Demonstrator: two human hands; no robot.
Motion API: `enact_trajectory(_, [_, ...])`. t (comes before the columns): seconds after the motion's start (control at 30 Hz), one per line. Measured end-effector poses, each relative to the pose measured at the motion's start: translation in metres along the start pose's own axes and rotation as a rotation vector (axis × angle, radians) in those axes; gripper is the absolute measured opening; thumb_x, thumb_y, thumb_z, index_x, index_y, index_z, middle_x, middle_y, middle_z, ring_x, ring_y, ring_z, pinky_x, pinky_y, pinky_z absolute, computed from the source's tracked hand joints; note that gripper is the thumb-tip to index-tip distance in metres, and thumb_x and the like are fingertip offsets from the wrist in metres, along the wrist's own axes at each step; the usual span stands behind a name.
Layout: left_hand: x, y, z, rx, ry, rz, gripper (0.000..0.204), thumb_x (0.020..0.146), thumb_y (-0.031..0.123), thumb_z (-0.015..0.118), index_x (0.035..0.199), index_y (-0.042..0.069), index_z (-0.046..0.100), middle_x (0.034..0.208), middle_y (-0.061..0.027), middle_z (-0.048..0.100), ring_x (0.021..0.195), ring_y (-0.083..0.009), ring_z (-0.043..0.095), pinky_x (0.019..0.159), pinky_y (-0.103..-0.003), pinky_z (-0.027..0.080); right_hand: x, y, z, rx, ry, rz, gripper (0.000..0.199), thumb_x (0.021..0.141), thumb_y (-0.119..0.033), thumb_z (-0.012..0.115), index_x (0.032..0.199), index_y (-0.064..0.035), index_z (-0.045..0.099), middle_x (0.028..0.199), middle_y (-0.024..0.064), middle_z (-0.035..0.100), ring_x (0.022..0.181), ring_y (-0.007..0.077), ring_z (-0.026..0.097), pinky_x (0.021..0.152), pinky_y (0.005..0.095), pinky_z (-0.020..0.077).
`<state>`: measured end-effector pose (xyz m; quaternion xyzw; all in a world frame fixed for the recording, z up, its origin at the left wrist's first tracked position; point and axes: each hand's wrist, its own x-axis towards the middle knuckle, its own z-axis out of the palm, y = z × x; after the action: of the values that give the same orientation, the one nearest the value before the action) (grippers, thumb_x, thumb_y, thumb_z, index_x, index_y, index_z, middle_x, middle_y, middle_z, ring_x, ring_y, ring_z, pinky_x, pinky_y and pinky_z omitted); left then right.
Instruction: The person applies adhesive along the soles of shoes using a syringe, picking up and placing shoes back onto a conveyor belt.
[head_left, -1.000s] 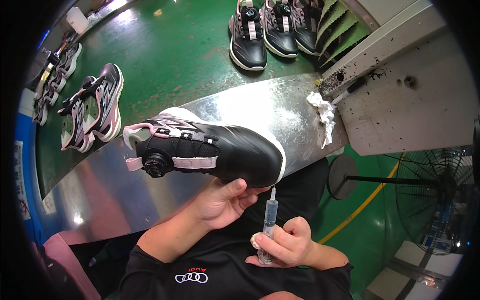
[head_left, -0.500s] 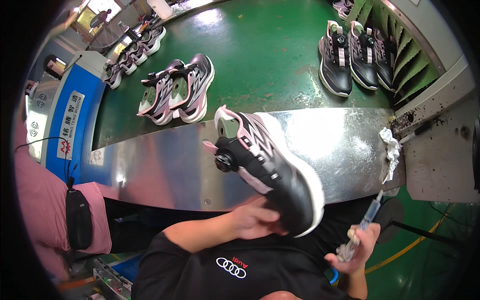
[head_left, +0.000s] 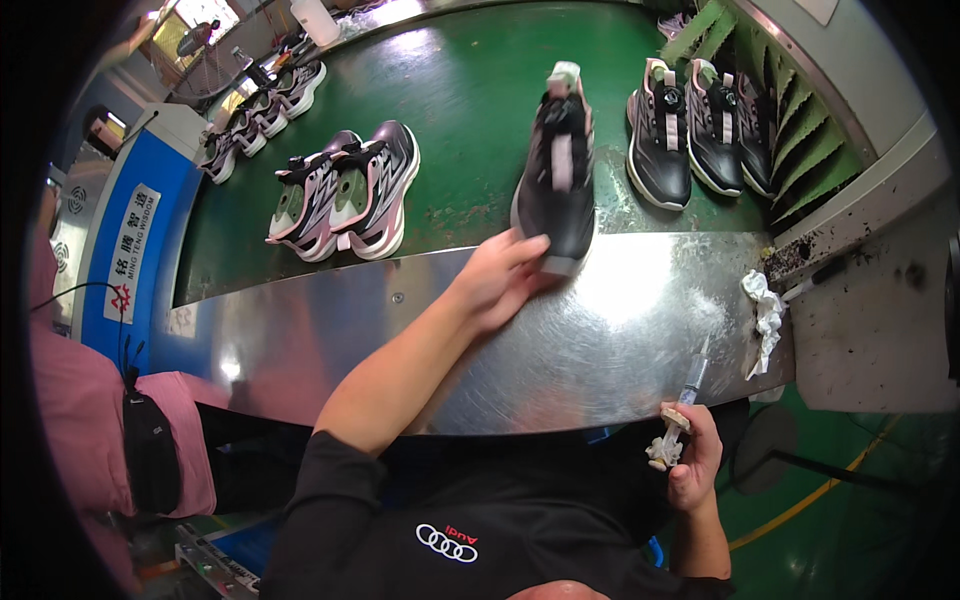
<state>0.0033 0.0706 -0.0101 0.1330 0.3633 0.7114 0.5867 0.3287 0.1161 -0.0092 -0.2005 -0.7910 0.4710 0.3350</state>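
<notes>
My left hand (head_left: 502,280) reaches forward over the shiny metal ledge (head_left: 420,340) and grips the toe of a black and pink shoe (head_left: 556,170). The shoe rests on the green belt (head_left: 460,110), its heel pointing away from me. My right hand (head_left: 688,455) stays low at the ledge's near edge and holds a clear syringe (head_left: 688,395) upright, needle end up.
A pair of black, pink and green shoes (head_left: 345,195) lies left of the held shoe. Three black shoes (head_left: 700,125) stand to its right, more shoes (head_left: 265,105) far left. A crumpled white rag (head_left: 765,310) lies on the ledge's right end. A person in pink (head_left: 90,420) stands at my left.
My left hand has carried the black shoe from close to my chest out onto the green belt. My right hand with the syringe has stayed low at the ledge.
</notes>
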Motion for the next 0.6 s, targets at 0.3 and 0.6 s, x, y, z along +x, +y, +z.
enact_trajectory(0.3, [-0.040, 0.012, -0.009, 0.310, 0.149, 0.044, 0.021, 0.086, 0.006, 0.053, 0.103, -0.002, 0.045, 0.092, -0.0150, 0.052, 0.084, -0.0231, 0.059, 0.073, -0.032, 0.053, 0.009, 0.003, -0.028, -0.236, -0.072, 0.092, 0.016, 0.082, -0.007, 0.060, 0.096, -0.0011, 0.065, 0.087, 0.0143, 0.063, 0.078, 0.0294, 0.061, 0.072, 0.0336, 0.0479])
enact_trajectory(0.6, [-0.118, 0.072, -0.150, 0.761, 0.570, 0.622, 0.054, 0.084, 0.001, 0.055, 0.132, 0.001, 0.031, 0.111, -0.0081, 0.047, 0.106, -0.0181, 0.048, 0.094, -0.029, 0.038, 0.053, 0.005, -0.064, -0.738, -0.121, -0.034, 0.013, 0.067, -0.004, 0.068, 0.076, -0.0073, 0.060, 0.079, 0.0081, 0.053, 0.075, 0.0263, 0.051, 0.064, 0.0355, 0.0452])
